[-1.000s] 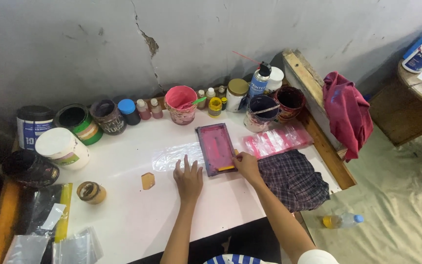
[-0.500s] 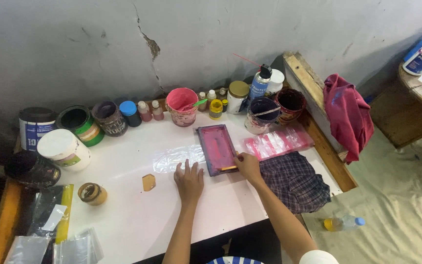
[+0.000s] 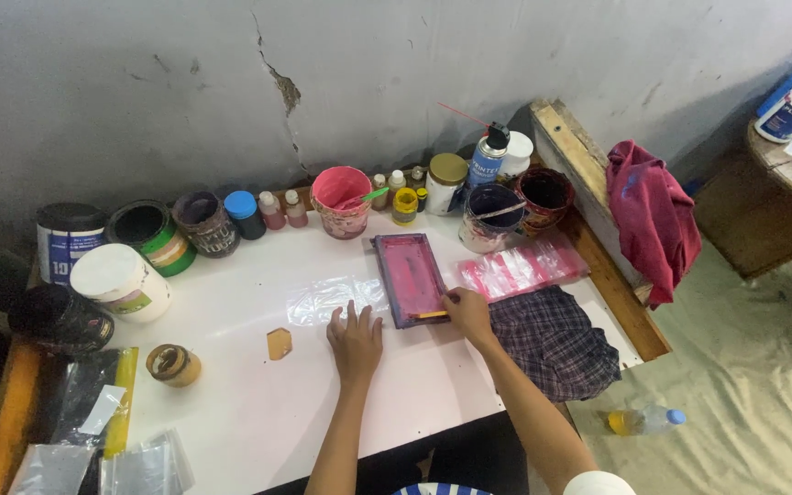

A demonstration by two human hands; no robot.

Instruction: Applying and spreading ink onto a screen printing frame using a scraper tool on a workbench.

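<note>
Closest to the person, at the near edge of the white table (image 3: 231, 422), some clear plastic bags (image 3: 144, 467) lie by the near left corner.

A bit farther in, the left hand (image 3: 356, 341) lies flat on the table near its middle. Its fingers are spread wide and it holds nothing. The fingertips rest on the edge of a clear plastic sheet (image 3: 332, 298). The right hand (image 3: 467, 314) is just beside it. Its fingers are closed around a small yellow scraper (image 3: 433, 314), and the scraper sits on the near end of the pink screen frame (image 3: 410, 278). The frame lies flat in the middle of the table, with its long side running away from the person.

It looks like the printing step is going on: one hand keeps things from sliding and the other is set to drag pink ink along the frame. A good next move would need a firm, even push on the scraper, with the frame kept flat so it does not slip.

To the right of the frame are a checked cloth (image 3: 552, 341) and a pink striped plastic bag (image 3: 522, 269). On the left are a small brown jar (image 3: 172, 364) and a white tub (image 3: 121, 281).

Along the far edge, by the cracked wall, stand a row of paint pots, small bottles, a pink cup (image 3: 341, 200) and a blue spray can (image 3: 486, 158). A red cloth (image 3: 653, 218) hangs past the far right corner.
</note>
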